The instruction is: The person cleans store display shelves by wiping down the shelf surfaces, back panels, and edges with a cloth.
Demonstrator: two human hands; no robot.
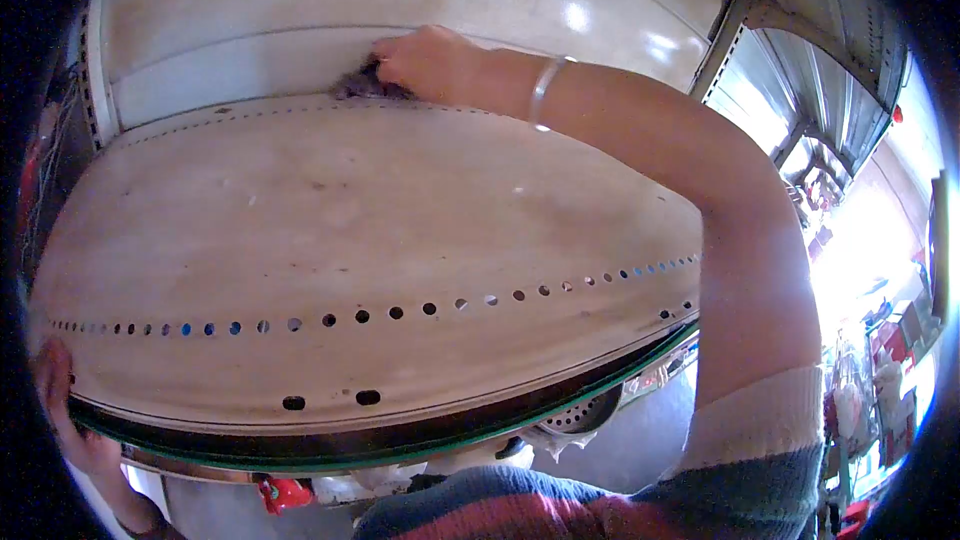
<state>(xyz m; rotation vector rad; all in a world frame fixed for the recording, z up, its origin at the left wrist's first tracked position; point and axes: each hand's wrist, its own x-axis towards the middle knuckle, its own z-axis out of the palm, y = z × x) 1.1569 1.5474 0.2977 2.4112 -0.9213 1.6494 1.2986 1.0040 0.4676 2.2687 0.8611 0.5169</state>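
Note:
A wide metal shelf [400, 190], cream with brownish smudges and a row of round holes, fills most of the view. At its back edge my right hand [425, 62] is closed on a dark, crumpled rag [365, 83], pressed where the shelf meets the back panel [230, 70]. The rag is partly hidden by my fingers. My left hand [80, 420] is at the far left, its fingers curled over the shelf's front left corner. Along the shelf's front runs a dark green edge strip [330, 463].
An upright slotted post [95, 80] stands at the left and another slotted post [725, 45] at the right. Beneath the shelf are a red item [285, 493] and a perforated round metal piece [575, 415]. More shelving with mixed goods [890, 340] lines the right side.

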